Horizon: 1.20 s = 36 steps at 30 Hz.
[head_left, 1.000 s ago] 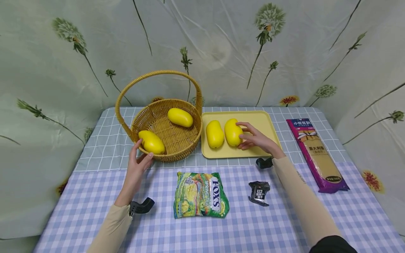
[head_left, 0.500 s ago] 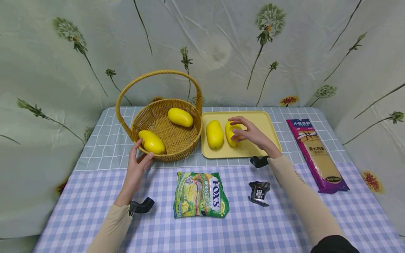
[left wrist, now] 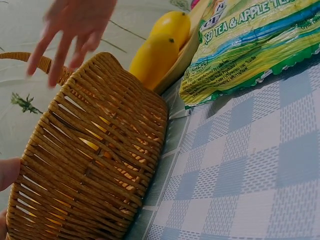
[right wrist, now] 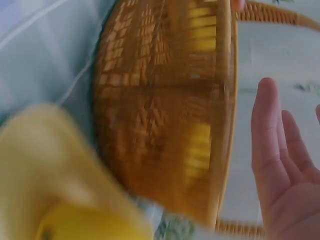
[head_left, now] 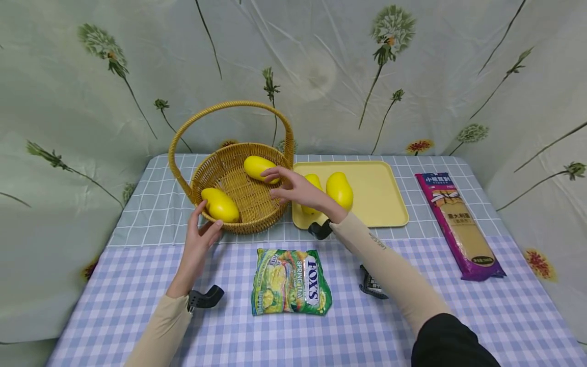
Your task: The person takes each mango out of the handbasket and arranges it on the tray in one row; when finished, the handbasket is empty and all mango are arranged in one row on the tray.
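Observation:
My left hand point(head_left: 198, 244) touches the near-left rim of a round wicker basket point(head_left: 249, 204) with a tall handle; its fingertips lie at the edge in the left wrist view. Inside the basket are two yellow mangoes, one at the near left point(head_left: 220, 205) and one at the back right point(head_left: 257, 167). Over the right side of the basket hovers my right hand point(head_left: 295, 189), fingers extended and holding nothing, also seen in the right wrist view point(right wrist: 287, 180). Two more mangoes lie on the yellow tray point(head_left: 378, 196); my right hand partly covers the left one point(head_left: 313, 179), while the other point(head_left: 339, 188) shows more fully.
A green FOX'S packet point(head_left: 291, 282) lies in front of the basket. My right sleeve partly covers a small black wrapped packet point(head_left: 372, 286). At the far right lies a long purple pack point(head_left: 460, 224) with Chinese lettering. A flowered curtain point(head_left: 321, 76) hangs behind the table.
My right hand has left the right mango on the tray, which stays there, and moved left to above the basket. The left hand keeps its place at the rim.

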Available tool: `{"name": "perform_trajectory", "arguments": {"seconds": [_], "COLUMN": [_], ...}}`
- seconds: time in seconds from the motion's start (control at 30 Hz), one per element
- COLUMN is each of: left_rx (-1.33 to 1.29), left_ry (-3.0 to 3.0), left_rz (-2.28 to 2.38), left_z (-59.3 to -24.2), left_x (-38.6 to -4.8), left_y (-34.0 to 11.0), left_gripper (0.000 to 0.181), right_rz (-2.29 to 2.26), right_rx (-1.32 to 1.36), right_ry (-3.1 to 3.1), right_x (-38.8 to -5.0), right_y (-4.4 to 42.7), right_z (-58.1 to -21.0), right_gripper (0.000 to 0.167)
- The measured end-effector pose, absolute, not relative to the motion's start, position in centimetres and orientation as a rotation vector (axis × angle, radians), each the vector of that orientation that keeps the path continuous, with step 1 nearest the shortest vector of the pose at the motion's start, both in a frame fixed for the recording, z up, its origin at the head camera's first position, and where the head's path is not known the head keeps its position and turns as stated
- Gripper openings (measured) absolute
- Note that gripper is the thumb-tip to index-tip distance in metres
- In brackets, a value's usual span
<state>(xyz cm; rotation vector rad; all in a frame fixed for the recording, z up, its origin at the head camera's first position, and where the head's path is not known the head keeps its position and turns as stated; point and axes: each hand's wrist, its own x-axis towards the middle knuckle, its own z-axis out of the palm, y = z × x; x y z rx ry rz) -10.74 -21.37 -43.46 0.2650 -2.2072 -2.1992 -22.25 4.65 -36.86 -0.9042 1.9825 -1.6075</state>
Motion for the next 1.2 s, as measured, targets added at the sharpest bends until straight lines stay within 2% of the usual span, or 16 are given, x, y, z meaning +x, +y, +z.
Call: {"name": "perform_trajectory", "arguments": {"seconds": [0.23, 0.43, 0.83, 1.2], "left_rx": [0.269, 0.275, 0.269, 0.275], "left_ry": [-2.217, -2.223, -2.192, -2.218], "left_rz": [-2.207, -2.207, -2.228, -2.214], "left_z": [-43.4, -43.4, -43.4, -43.5], "left_x": [-10.8, -10.8, -10.7, -10.9], "left_y": [-21.4, -21.4, -21.3, -21.4], "left_gripper": [0.07, 0.071, 0.07, 0.07], "right_rz": [-1.434, -1.384, -1.337, -1.268], "right_rx": [-1.061, -0.955, -0.831, -0.751], "right_ry": [2.014, 1.959, 1.932, 1.996], "right_x": [-22.2, -21.8, -21.9, -21.9], "right_y": [-1.0, -3.7, -5.2, -6.2], "right_z": [-37.7, -38.6, -39.2, -39.3], "right_gripper": [0.045, 0.052, 0.063, 0.053]}}
